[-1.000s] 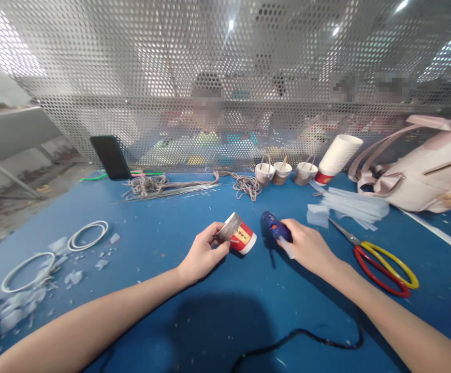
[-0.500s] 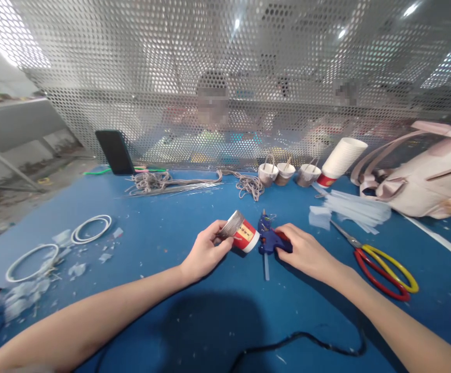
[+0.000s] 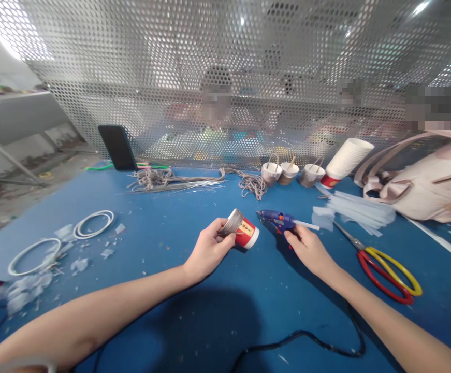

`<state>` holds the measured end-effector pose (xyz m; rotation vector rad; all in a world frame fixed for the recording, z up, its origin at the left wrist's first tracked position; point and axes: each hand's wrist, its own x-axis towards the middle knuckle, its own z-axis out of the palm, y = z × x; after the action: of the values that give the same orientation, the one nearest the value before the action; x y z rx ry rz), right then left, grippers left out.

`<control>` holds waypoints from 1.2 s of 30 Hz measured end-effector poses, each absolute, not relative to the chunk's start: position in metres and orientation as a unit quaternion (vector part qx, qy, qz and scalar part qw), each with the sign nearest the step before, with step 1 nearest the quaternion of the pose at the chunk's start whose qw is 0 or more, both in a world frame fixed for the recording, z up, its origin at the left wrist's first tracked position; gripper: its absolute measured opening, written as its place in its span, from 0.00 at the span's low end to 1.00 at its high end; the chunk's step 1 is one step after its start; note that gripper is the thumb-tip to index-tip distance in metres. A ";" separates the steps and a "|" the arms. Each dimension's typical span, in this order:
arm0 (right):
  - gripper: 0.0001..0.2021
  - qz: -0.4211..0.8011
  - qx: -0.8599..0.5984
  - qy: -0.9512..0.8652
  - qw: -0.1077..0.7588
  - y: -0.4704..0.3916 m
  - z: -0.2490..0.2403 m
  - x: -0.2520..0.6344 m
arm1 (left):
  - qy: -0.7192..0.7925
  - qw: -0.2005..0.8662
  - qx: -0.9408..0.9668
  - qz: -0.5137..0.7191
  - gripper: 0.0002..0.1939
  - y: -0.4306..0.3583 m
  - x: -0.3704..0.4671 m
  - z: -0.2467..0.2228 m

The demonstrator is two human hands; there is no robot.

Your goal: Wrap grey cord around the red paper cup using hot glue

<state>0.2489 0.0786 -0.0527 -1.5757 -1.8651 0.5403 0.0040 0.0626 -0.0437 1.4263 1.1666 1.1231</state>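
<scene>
Tilted on its side, a red and white paper cup (image 3: pixel 247 233) is held by my left hand (image 3: pixel 209 248), fingers and thumb closed around its cord-wrapped end. Grey-brown cord covers that part of the cup. My right hand (image 3: pixel 309 248) grips a blue hot glue gun (image 3: pixel 277 219) by its handle. The gun's nozzle points left, a little above the cup and apart from it. A translucent glue stick (image 3: pixel 306 225) sticks out of the gun's rear. Below the hands, a black cable (image 3: pixel 299 334) runs over the blue table (image 3: pixel 163 228).
Large scissors (image 3: pixel 384 264) and translucent strips (image 3: pixel 361 210) lie at the right, beside a pink bag (image 3: pixel 435 176). Several small cord-wrapped cups (image 3: pixel 271 173) and a cup stack (image 3: pixel 347 160) stand at the back. Cord bundles (image 3: pixel 153 177), a phone (image 3: pixel 117 147) and white rings (image 3: pixel 93 225) are further left.
My right hand has lifted and turned the glue gun, so its nozzle now points left instead of away from me. The cup stays tilted in my left hand.
</scene>
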 end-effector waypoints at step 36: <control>0.08 -0.067 -0.362 -0.847 0.384 0.052 -0.021 0.183 | 0.442 0.413 0.697 0.385 0.10 0.048 0.009 -0.037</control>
<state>0.1834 0.0519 -0.0213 -0.9238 -2.1579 -0.1706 0.0087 0.0480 -0.0370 1.7523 1.1116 0.9683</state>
